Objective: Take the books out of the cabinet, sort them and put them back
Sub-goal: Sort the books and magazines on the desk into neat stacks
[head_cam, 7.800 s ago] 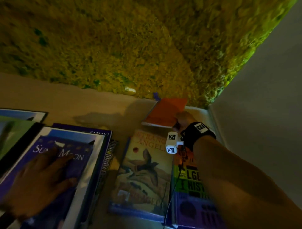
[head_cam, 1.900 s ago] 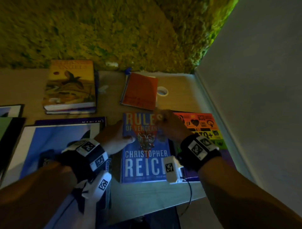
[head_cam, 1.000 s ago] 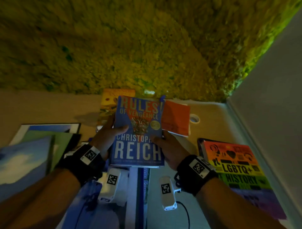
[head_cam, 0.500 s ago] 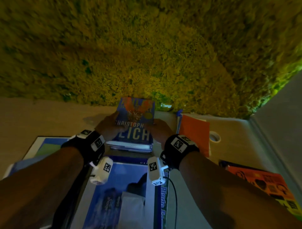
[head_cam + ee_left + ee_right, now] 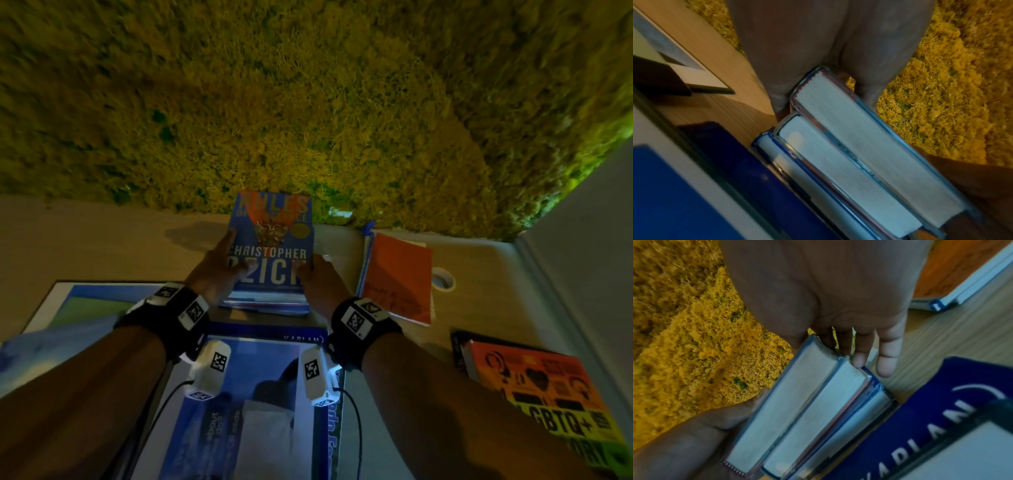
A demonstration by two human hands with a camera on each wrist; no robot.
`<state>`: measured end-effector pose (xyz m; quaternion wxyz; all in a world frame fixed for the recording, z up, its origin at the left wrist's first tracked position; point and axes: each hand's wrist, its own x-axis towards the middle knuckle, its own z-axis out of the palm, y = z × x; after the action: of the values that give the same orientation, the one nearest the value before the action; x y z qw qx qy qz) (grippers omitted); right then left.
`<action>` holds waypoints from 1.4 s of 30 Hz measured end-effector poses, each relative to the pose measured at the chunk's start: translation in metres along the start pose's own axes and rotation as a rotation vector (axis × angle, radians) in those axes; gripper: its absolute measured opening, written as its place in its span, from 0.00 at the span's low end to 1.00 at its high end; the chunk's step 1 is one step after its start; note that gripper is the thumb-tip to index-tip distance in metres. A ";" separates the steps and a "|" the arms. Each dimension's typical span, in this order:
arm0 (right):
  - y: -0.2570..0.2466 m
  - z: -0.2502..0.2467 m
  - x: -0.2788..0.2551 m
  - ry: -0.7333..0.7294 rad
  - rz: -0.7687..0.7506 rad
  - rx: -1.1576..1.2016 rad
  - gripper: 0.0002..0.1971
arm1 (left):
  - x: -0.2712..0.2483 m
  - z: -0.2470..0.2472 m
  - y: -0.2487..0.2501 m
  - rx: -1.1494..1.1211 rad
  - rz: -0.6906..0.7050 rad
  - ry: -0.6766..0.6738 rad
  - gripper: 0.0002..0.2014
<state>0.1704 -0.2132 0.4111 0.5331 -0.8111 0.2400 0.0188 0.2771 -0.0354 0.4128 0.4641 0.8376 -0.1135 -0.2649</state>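
Three books lie stacked flat at the back of the pale wooden table top (image 5: pixel 102 240), against the yellow-green moss wall (image 5: pixel 308 102). Top of stack: blue paperback "Rules of Vengeance", Christopher Reich (image 5: pixel 274 236), cover up. The wrist views show three page blocks edge-on: top book (image 5: pixel 869 146), a middle blue-edged book (image 5: pixel 838 175) and a thin blue book at the bottom (image 5: pixel 797 170); same three seen from the right side, top (image 5: pixel 785 402), middle (image 5: pixel 813 421), bottom (image 5: pixel 849 423).

Two hands flank the stack. Left hand (image 5: pixel 215 270): thumb lies on the cover's left part, fingers run down the left side of the stack, so it grips the top paperback at its near-left corner. Right hand (image 5: pixel 322 284): thumb on the cover near the lower right corner, fingers (image 5: pixel 885 356) straight and pointing down along the right side of the stack, touching the books' edge. Each wrist carries a black band w/ coded tags and a white camera unit.

Other items, counted: one large blue-and-white book (image 5: pixel 257 394) lying on a dark blue "Kaplan" book (image 5: pixel 941 410) directly in front of the stack; one orange thin book (image 5: pixel 397 277) just right of the stack; one roll of white tape (image 5: pixel 443 279) beside it; one rainbow-coloured "LGBTQ+ History" book (image 5: pixel 548 394) at near right, by the grey side wall (image 5: pixel 599 240); further flat blue-green books at far left (image 5: pixel 85 301), number unclear.
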 end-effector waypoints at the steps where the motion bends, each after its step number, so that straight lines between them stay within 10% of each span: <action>1: 0.001 0.001 0.000 0.009 -0.006 -0.014 0.12 | 0.001 0.000 -0.001 0.000 0.012 0.005 0.47; 16: -0.006 -0.004 -0.011 -0.113 0.089 0.002 0.33 | 0.000 0.006 -0.003 -0.068 0.035 0.033 0.41; 27: 0.008 -0.011 -0.112 0.034 0.090 -0.005 0.17 | -0.052 0.004 -0.014 -0.103 -0.039 0.040 0.59; 32: 0.050 0.001 -0.183 0.021 0.187 -0.063 0.14 | -0.123 -0.003 -0.048 0.094 0.119 0.087 0.17; 37: 0.073 0.019 -0.231 -0.126 0.188 -0.089 0.14 | -0.190 0.010 -0.096 0.114 0.043 0.084 0.44; 42: 0.147 0.029 -0.207 -0.076 0.130 0.006 0.35 | -0.225 0.054 -0.086 0.280 -0.078 0.153 0.34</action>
<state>-0.0663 -0.1580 0.3325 0.5417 -0.7911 0.2717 0.0834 0.0548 0.0711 0.3940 0.3392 0.9157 -0.0809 -0.1998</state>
